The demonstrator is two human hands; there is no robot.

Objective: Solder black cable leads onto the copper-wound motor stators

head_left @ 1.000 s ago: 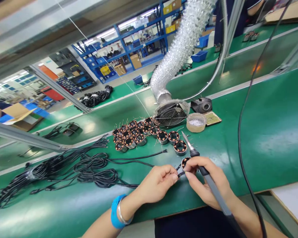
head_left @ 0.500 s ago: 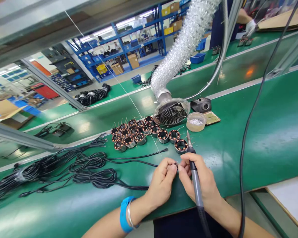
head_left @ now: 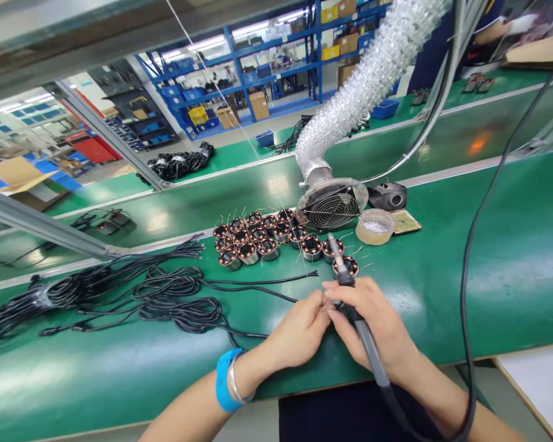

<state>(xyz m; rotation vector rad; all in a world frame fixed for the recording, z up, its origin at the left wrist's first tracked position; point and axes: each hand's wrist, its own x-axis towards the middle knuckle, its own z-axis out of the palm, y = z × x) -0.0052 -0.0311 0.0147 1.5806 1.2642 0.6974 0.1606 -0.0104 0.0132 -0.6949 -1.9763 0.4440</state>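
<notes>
My left hand [head_left: 301,328] is closed in a pinch on a black cable [head_left: 283,295], its fingertips against those of the other hand. What lies between the fingertips is too small to make out. A soldering iron [head_left: 363,328] rests in my right hand [head_left: 380,325], its tip pointing up and away toward the fan. Just beyond the fingers stand several round copper-wound stator coils [head_left: 247,252] in a cluster. A round fume-extractor fan [head_left: 332,207] is behind them, beside a small round tub [head_left: 375,226] and a flat square tin [head_left: 405,222].
Coiled black cables [head_left: 179,313] cover the left of the green bench [head_left: 120,380]. A silver duct [head_left: 359,89] rises from the fan. The iron's dark cord [head_left: 463,282] hangs at right. A person's gloved hand [head_left: 523,24] shows far right.
The view has shifted a little. The iron's tip has swung left over the coils, and my fingertips have come closer together. Across the aisle, the gloved hand has moved away from its coils.
</notes>
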